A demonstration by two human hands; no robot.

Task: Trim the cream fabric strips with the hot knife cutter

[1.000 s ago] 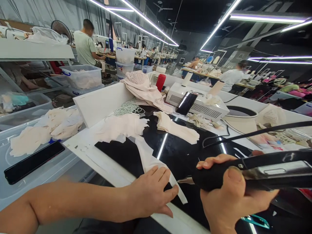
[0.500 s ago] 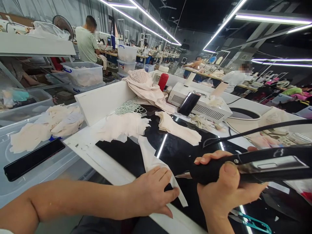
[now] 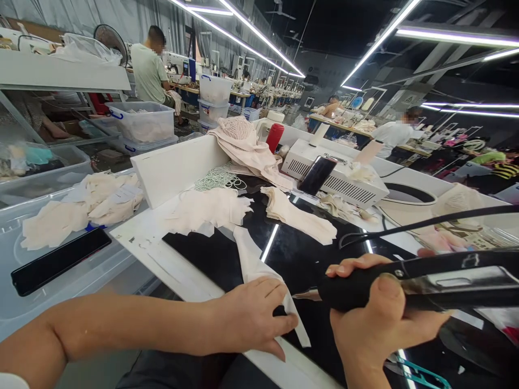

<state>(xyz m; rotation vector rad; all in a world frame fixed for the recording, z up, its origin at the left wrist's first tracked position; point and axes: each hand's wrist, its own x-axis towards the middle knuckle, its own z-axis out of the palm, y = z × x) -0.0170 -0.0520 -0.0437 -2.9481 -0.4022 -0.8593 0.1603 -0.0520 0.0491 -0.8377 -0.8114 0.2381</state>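
My left hand (image 3: 253, 319) presses a cream fabric piece (image 3: 259, 268) against the glossy black tabletop (image 3: 203, 259), its fingers curled at the edge of the cloth. In my right hand (image 3: 371, 329) is a thick black corded hand tool (image 3: 458, 283), with the fingers wrapped round its grip. The tool's narrow metal tip points left, close to the fabric's right edge; whether it touches cannot be told. Beyond the hands lie a spread pile of cream fabric pieces (image 3: 208, 209) and a neat stack of cream strips (image 3: 299, 216).
Teal-handled snips (image 3: 421, 374) lie below my right hand. Farther back are a phone (image 3: 318, 174) leaning on a white vented box (image 3: 336, 173), a red spool (image 3: 274, 137) and green cord (image 3: 219, 179). A plastic bin (image 3: 18, 319) at left bears fabric and a black phone. People sit at machines behind.
The view has shifted slightly, so background things sit a little farther right. Both hands keep nearly the same place over the fabric, with the tool still held by its edge.
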